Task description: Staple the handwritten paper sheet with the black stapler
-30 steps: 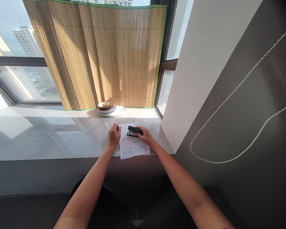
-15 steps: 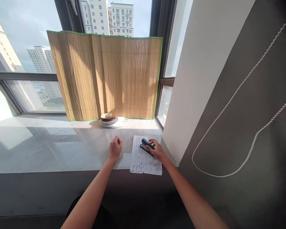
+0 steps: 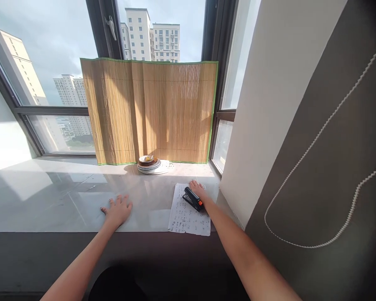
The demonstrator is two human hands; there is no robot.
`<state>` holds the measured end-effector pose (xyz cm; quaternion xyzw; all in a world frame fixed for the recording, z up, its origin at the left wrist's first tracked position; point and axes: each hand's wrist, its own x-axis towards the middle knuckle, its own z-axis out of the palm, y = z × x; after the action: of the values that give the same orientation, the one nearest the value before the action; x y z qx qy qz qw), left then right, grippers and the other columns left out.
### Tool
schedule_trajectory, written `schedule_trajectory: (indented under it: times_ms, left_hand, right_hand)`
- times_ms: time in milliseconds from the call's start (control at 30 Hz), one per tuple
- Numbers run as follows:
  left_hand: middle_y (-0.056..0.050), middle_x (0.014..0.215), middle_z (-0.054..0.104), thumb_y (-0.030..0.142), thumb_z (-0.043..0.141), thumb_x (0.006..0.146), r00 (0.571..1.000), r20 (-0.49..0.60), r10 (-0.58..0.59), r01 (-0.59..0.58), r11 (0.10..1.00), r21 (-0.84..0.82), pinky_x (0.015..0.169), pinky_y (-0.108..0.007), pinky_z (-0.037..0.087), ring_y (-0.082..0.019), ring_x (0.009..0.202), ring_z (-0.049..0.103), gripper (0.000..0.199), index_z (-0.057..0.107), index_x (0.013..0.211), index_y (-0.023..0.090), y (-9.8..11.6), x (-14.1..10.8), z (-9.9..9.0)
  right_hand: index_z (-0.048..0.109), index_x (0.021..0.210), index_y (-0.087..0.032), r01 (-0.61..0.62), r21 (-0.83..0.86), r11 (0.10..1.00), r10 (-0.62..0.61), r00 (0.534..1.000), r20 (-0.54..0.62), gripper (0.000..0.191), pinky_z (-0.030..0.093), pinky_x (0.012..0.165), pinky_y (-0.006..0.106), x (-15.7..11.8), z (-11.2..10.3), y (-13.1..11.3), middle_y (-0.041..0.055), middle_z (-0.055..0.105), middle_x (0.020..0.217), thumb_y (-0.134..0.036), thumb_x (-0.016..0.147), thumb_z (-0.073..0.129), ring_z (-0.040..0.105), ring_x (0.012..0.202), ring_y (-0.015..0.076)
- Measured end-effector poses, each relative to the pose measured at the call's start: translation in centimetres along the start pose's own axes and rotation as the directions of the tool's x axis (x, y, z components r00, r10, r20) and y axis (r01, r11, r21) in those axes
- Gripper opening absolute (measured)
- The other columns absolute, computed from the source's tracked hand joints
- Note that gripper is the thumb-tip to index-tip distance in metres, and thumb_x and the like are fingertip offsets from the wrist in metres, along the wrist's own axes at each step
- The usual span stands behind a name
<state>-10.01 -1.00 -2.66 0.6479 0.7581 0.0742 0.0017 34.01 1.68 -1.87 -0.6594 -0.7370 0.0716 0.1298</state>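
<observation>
A black stapler (image 3: 192, 199) with an orange-red patch at its near end lies slantwise on a sheet of handwritten paper (image 3: 184, 221). The paper rests on the pale windowsill (image 3: 81, 209), its lower edge at the sill's front. My right hand (image 3: 198, 189) is just beyond the stapler, at the paper's upper right corner, fingers stretched forward and holding nothing. Well to the left, my left hand (image 3: 117, 211) lies flat on the sill with its fingers spread.
A stack of plates (image 3: 153, 167) stands at the back of the sill, before an upright bamboo mat (image 3: 156, 113) with green edging that leans at the window. On the right are a wall (image 3: 253, 108) and a hanging beaded cord (image 3: 301, 167).
My right hand has let go of the stapler and moved forward past it, its fingers now straight. The left hand has moved left and opened from a closed shape. The view has shifted slightly.
</observation>
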Motion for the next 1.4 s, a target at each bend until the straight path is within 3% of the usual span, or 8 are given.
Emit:
schedule_trajectory:
  times_ms: [267, 400, 567, 900, 1100, 1267, 1333, 1400]
  left_hand:
    - [-0.022, 0.171, 0.032, 0.043, 0.031, 0.105, 0.999, -0.024, 0.039, -0.039, 0.999, 0.011, 0.111, -0.088, 0.017, -0.055, 0.155, 0.024, 0.063, 0.044, 0.163, 0.021, 0.8, -0.5, -0.3]
    - [-0.021, 0.173, 0.028, 0.044, 0.028, 0.106, 0.999, 0.011, 0.037, -0.037, 0.999, 0.027, 0.111, -0.087, 0.018, -0.056, 0.155, 0.022, 0.064, 0.040, 0.165, 0.021, 0.6, -0.3, -0.3]
    - [-0.021, 0.175, 0.023, 0.047, 0.030, 0.106, 0.999, 0.020, 0.041, -0.042, 0.999, 0.029, 0.112, -0.086, 0.018, -0.055, 0.157, 0.020, 0.065, 0.038, 0.165, 0.023, 0.5, -0.4, -0.3]
    - [-0.019, 0.175, 0.024, 0.040, 0.028, 0.107, 0.999, 0.023, 0.038, -0.040, 0.995, 0.089, 0.112, -0.085, 0.022, -0.054, 0.156, 0.022, 0.063, 0.037, 0.166, 0.021, 1.0, -1.0, -0.9]
    - [-0.022, 0.166, 0.041, 0.027, 0.033, 0.105, 0.993, -0.083, 0.084, -0.080, 0.995, 0.058, 0.114, -0.081, 0.026, -0.048, 0.155, 0.031, 0.055, 0.055, 0.153, 0.017, 1.1, -1.2, -0.7]
    - [-0.011, 0.155, 0.057, 0.010, 0.035, 0.096, 0.875, -0.183, 0.447, -0.474, 0.869, -0.141, 0.126, -0.044, 0.036, -0.025, 0.146, 0.052, 0.055, 0.067, 0.139, 0.020, 7.0, -2.2, -0.3]
    - [-0.008, 0.163, 0.051, 0.016, 0.034, 0.099, 0.801, -0.180, 0.571, -0.599, 0.759, -0.256, 0.129, -0.042, 0.032, -0.022, 0.152, 0.044, 0.058, 0.057, 0.152, 0.021, 10.9, -2.9, 0.1]
    - [-0.008, 0.167, 0.045, 0.024, 0.035, 0.102, 0.786, -0.096, 0.610, -0.608, 0.737, -0.294, 0.131, -0.046, 0.029, -0.024, 0.158, 0.036, 0.058, 0.051, 0.157, 0.021, 14.2, -3.8, 0.5]
  right_hand:
    - [0.036, 0.163, -0.020, 0.190, 0.061, 0.980, -0.194, 0.979, 0.062, 0.054, 0.017, 0.132, 0.057, 5.1, 3.5, -14.2, 0.0151, 0.026, 0.175, -0.036, 0.112, 0.034, 0.024, 0.163, 0.0275]
    - [0.031, 0.166, -0.018, 0.229, 0.109, 0.967, -0.238, 0.968, 0.081, 0.058, 0.015, 0.132, 0.058, 6.2, 4.5, -17.8, 0.0136, 0.020, 0.177, -0.037, 0.111, 0.032, 0.020, 0.164, 0.0274]
    - [0.025, 0.168, -0.013, 0.203, 0.103, 0.974, -0.212, 0.973, 0.086, 0.064, 0.013, 0.133, 0.055, 5.4, 4.3, -15.8, 0.0178, 0.012, 0.177, -0.038, 0.110, 0.032, 0.015, 0.165, 0.0280]
    - [0.031, 0.168, -0.018, 0.077, 0.001, 0.997, -0.077, 0.990, 0.116, 0.062, 0.013, 0.133, 0.055, 2.2, 1.1, -5.1, 0.0131, 0.021, 0.176, -0.041, 0.110, 0.030, 0.017, 0.165, 0.0285]
    - [0.031, 0.168, -0.019, 0.070, -0.017, 0.997, -0.068, 0.991, 0.118, 0.062, 0.014, 0.133, 0.054, 2.0, 1.0, -3.5, 0.0111, 0.022, 0.176, -0.040, 0.110, 0.029, 0.018, 0.165, 0.0270]
    - [0.041, 0.163, -0.019, 0.079, -0.004, 0.997, -0.078, 0.995, 0.061, 0.058, 0.020, 0.132, 0.054, 2.0, 1.3, -3.9, 0.0125, 0.030, 0.174, -0.040, 0.109, 0.035, 0.026, 0.163, 0.0277]
    - [0.048, 0.159, -0.020, 0.079, 0.004, 0.997, -0.079, 0.997, -0.004, 0.054, 0.027, 0.130, 0.052, 1.6, 1.0, -4.1, 0.0138, 0.038, 0.170, -0.036, 0.108, 0.038, 0.033, 0.159, 0.0278]
    - [0.057, 0.150, -0.018, 0.061, 0.008, 0.998, -0.060, 0.994, -0.090, 0.048, 0.035, 0.125, 0.051, 1.1, 0.6, -4.4, 0.0177, 0.049, 0.162, -0.029, 0.108, 0.037, 0.042, 0.153, 0.0292]
